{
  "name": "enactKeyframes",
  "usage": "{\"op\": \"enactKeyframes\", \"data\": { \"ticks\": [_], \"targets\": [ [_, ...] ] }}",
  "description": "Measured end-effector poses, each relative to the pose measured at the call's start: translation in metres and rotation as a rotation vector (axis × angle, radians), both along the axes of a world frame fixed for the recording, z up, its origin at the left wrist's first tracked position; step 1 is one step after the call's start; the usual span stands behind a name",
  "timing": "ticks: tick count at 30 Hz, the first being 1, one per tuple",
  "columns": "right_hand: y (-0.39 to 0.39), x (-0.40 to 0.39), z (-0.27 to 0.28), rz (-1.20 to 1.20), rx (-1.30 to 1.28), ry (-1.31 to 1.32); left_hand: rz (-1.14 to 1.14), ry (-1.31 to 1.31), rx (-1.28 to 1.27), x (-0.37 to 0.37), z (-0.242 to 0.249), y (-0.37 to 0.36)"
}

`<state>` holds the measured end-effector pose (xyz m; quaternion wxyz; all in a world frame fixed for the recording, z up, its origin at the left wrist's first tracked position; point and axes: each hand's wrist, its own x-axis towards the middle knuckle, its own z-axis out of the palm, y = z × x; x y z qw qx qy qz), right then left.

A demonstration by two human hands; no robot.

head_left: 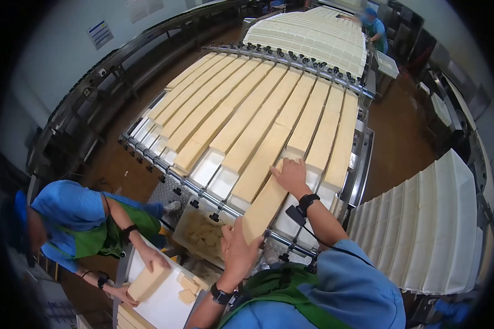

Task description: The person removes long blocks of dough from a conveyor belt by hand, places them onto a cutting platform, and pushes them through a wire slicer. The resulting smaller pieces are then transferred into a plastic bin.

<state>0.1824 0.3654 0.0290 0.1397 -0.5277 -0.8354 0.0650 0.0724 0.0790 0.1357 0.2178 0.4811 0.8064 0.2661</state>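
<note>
A long pale-yellow block [268, 207] lies lengthwise over the near metal rail of the conveyor, between my two hands. My left hand [239, 249] is closed on its near end, beyond the rail. My right hand [292, 176] grips its far end, near the neighbouring blocks. Rows of similar long blocks [252, 104] lie side by side in white channels [223, 183] on the conveyor. Several black knobs line the near rail [203, 193].
At the lower left a co-worker [74, 211] holds a shorter block [148, 282] over a white board [162, 304] with cut pieces. A bin of scraps [203, 236] stands below the rail. Stacked white trays [417, 225] are at right. Another person [373, 27] stands at the far end.
</note>
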Motion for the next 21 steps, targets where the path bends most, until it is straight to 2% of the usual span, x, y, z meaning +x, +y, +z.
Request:
{"op": "enactKeyframes", "data": {
  "ticks": [3,6,8,9,12,16,19,21],
  "targets": [
    [-0.006,0.000,0.006,-0.021,-0.007,0.047,-0.010,-0.048,-0.034,0.001,0.009,0.003],
    [-0.024,0.000,0.023,-0.050,0.091,0.167,0.009,-0.105,-0.023,0.003,0.000,0.012],
    [-0.038,0.002,0.024,-0.065,0.313,0.127,0.021,-0.158,0.002,0.006,-0.017,0.022],
    [-0.044,0.003,0.020,-0.066,0.318,0.126,0.044,-0.127,0.048,0.009,-0.027,0.030],
    [-0.071,0.010,0.004,0.017,0.228,0.158,0.078,-0.095,0.124,0.013,-0.036,0.042],
    [-0.115,0.023,-0.004,0.314,-0.098,0.499,0.039,-0.137,0.203,0.008,-0.047,0.038],
    [-0.144,0.030,0.006,0.430,-0.171,0.493,-0.019,-0.167,0.232,0.003,-0.045,0.037],
    [-0.155,0.032,0.018,0.537,-0.216,0.389,-0.038,-0.191,0.237,-0.004,-0.044,0.036]
  ]
}}
